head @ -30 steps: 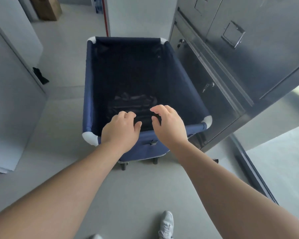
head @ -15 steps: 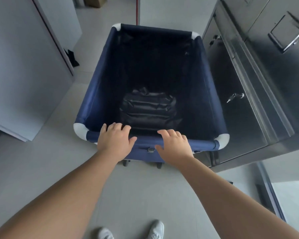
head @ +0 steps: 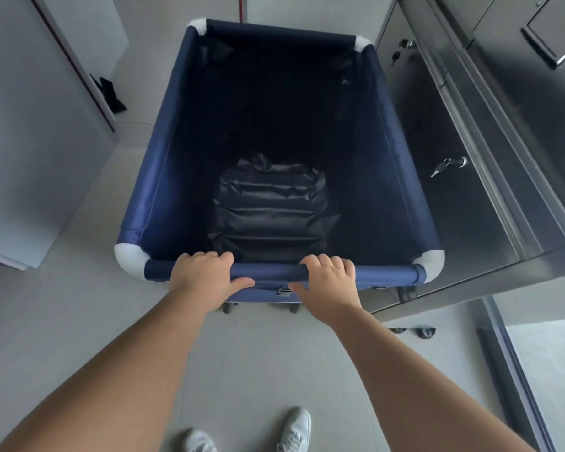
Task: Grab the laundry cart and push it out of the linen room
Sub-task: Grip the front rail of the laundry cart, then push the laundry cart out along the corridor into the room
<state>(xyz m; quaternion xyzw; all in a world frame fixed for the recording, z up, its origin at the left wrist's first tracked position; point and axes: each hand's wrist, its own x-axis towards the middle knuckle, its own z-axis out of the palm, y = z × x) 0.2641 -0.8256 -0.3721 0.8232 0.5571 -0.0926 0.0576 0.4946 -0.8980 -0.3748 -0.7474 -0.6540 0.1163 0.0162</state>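
Note:
The laundry cart [head: 157,177] is a navy fabric bin on a frame with white corner pieces, standing on small wheels straight in front of me. A dark folded bundle [head: 271,207] lies on its bottom. My left hand [head: 204,275] wraps over the near top rail left of centre, fingers curled inside, thumb on the outer side. My right hand [head: 328,283] grips the same rail just right of centre in the same way. Both forearms reach forward from the bottom of the view.
Stainless steel cabinets [head: 490,151] with keys in their locks run close along the cart's right side. A grey door or panel [head: 30,132] stands at the left, with a black object [head: 110,96] on the floor behind it. Grey floor extends ahead past the cart.
Both hands dropped from above the cart's near rail onto it and closed around it. The view has come closer to the cart and tilted down into it.

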